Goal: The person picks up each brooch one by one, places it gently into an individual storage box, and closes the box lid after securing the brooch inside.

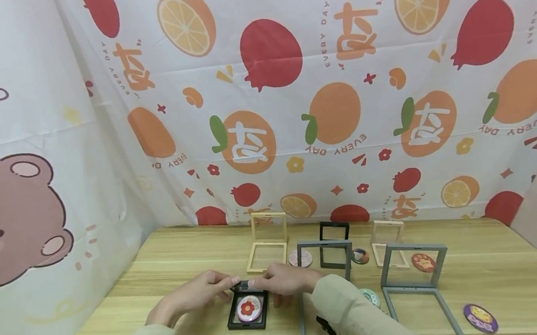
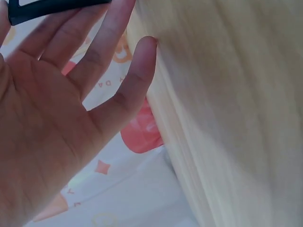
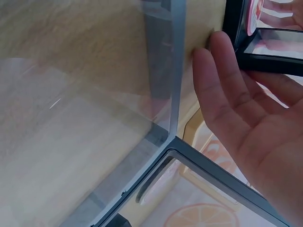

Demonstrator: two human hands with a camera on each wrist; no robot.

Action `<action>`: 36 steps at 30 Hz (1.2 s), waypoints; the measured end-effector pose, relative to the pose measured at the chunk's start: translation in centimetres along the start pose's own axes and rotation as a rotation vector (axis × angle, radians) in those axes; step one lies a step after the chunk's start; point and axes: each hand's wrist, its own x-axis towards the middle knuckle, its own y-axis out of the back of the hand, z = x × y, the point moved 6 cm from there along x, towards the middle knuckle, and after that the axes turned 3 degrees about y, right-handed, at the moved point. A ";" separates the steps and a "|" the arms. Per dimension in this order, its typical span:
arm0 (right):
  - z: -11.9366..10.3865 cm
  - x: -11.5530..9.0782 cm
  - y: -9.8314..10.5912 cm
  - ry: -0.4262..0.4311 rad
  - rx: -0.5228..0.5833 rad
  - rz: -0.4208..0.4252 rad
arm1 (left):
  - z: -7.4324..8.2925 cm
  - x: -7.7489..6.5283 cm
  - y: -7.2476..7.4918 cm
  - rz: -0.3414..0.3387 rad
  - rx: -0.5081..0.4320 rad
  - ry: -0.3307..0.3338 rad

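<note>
A small black display frame [image 1: 247, 327] lies opened on the table in the head view, its lid tilted up at the far side. In its lower half sits a round badge [image 1: 249, 308] with a red flower and a pink rim. My left hand [image 1: 198, 294] pinches the left end of the lid with thumb and fingers. My right hand [image 1: 286, 279] holds the lid's right end, thumb on its upper edge. In the right wrist view the lid's black edge [image 3: 272, 64] lies against the right fingers, with the badge [image 3: 254, 16] beyond. Only a dark corner of the frame [image 2: 57, 11] shows in the left wrist view.
Close to my right forearm stands an opened grey frame [image 1: 324, 243], with another grey one [image 1: 414, 246] further right. Wooden [image 1: 268, 214], black [image 1: 334, 224] and cream [image 1: 388, 222] frames stand behind. Several badges lie among them, including a purple one [image 1: 480, 318] and a red one [image 1: 423, 262].
</note>
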 end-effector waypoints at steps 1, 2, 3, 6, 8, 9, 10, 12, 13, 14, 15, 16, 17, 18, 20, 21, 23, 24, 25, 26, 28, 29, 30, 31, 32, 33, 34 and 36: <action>-0.1 0.0 0.0 0.000 -0.007 0.002 | 0.0 0.0 0.1 -0.006 0.007 -0.002; -0.1 -0.1 0.0 0.000 -0.012 0.002 | 0.0 0.0 0.1 -0.013 0.012 -0.004; -0.2 -0.1 0.0 0.001 -0.018 0.001 | 0.0 0.0 0.1 -0.021 0.015 -0.006; -0.3 -0.2 0.1 0.011 -0.040 -0.002 | 0.1 0.0 0.2 -0.039 0.029 -0.009; -0.3 -0.3 0.0 0.018 -0.046 -0.004 | 0.0 -0.1 0.1 -0.045 0.034 -0.007; -0.3 -0.3 0.0 0.022 -0.050 -0.002 | 0.0 -0.1 0.1 -0.046 0.042 -0.005; -0.3 -0.3 0.0 0.025 -0.055 0.001 | 0.0 -0.1 0.0 -0.046 0.046 -0.002; -0.1 -0.4 0.1 0.027 -0.058 0.009 | 0.1 0.0 -0.1 -0.051 0.051 0.003; 0.0 -0.4 0.1 0.027 -0.057 0.013 | 0.2 0.0 -0.2 -0.055 0.053 0.003; 0.1 -0.5 0.1 0.025 -0.056 0.018 | 0.3 0.1 -0.3 -0.059 0.061 -0.004; 0.2 -0.5 0.2 0.025 -0.056 0.023 | 0.4 0.1 -0.4 -0.061 0.063 -0.007; 0.2 -0.5 0.2 0.026 -0.057 0.025 | 0.4 0.1 -0.5 -0.062 0.060 -0.007; 0.2 -0.5 0.2 0.026 -0.054 0.025 | 0.5 0.0 -0.5 -0.061 0.060 -0.011; 0.2 -0.4 0.2 0.028 -0.056 0.025 | 0.5 0.0 -0.5 -0.058 0.062 -0.016; 0.2 -0.3 0.2 0.032 -0.057 0.023 | 0.6 -0.2 -0.4 -0.049 0.063 -0.021; 0.1 -0.3 0.2 0.035 -0.060 0.022 | 0.5 -0.3 -0.4 -0.045 0.059 -0.017; 0.0 -0.2 0.2 0.036 -0.056 0.017 | 0.6 -0.3 -0.3 -0.042 0.061 -0.018; 0.0 -0.2 0.2 0.038 -0.055 0.017 | 0.5 -0.3 -0.3 -0.043 0.061 -0.015; 0.0 -0.2 0.1 0.039 -0.053 0.014 | 0.5 -0.3 -0.3 -0.046 0.062 -0.014; 0.0 -0.2 0.1 0.039 -0.050 0.012 | 0.5 -0.4 -0.3 -0.051 0.062 -0.015; 0.1 -0.2 -0.1 0.040 -0.044 0.002 | 0.5 -0.4 -0.3 -0.060 0.064 -0.021; 0.1 -0.2 -0.1 0.042 -0.044 -0.001 | 0.5 -0.4 -0.3 -0.066 0.062 -0.025; 0.1 -0.2 -0.2 0.050 -0.048 -0.005 | 0.6 -0.5 -0.3 -0.071 0.061 -0.031; 0.0 -0.1 -0.2 0.057 -0.055 -0.011 | 0.6 -0.5 -0.3 -0.076 0.061 -0.041; 0.0 -0.1 -0.2 0.065 -0.065 -0.017 | 0.6 -0.5 -0.3 -0.079 0.063 -0.045; 0.0 0.0 -0.2 0.074 -0.079 -0.026 | 0.6 -0.5 -0.3 -0.080 0.067 -0.052; -0.1 0.1 -0.2 0.081 -0.096 -0.033 | 0.6 -0.5 -0.3 -0.081 0.070 -0.054; -0.2 0.2 -0.2 0.095 -0.128 -0.044 | 0.7 -0.4 -0.3 -0.080 0.076 -0.063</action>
